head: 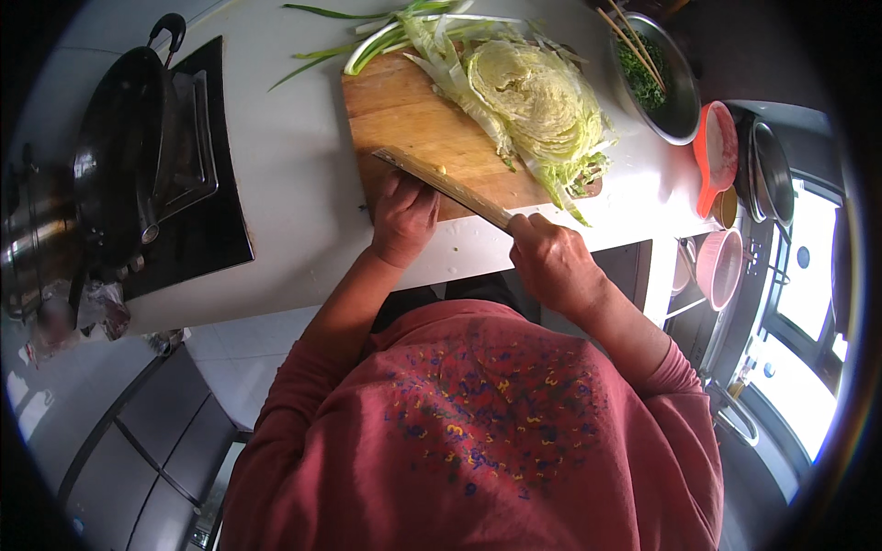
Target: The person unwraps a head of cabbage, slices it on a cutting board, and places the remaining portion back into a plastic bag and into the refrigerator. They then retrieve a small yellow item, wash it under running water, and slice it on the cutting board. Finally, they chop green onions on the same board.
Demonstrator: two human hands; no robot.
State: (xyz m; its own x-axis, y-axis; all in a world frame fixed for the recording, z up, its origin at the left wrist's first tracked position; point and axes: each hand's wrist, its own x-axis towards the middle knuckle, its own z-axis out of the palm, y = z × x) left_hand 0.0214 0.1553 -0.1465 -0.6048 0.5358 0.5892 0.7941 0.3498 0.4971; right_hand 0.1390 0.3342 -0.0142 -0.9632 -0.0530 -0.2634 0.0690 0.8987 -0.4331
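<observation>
My right hand grips the handle of a kitchen knife, apparently a cleaver. Its long blade slants up and left across the near part of a wooden cutting board. Close against the blade's near side is my left hand, resting at the board's front left edge. The blade hides its fingertips, so whether they hold anything is unclear. A small pale bit of food shows by the blade. Cut napa cabbage with loose leaves covers the board's right side. Scallions lie across its far left corner.
A black wok sits on the cooktop at left. At far right stands a metal bowl of chopped greens with chopsticks. Nearby are a red scoop, stacked metal bowls and a pink basket.
</observation>
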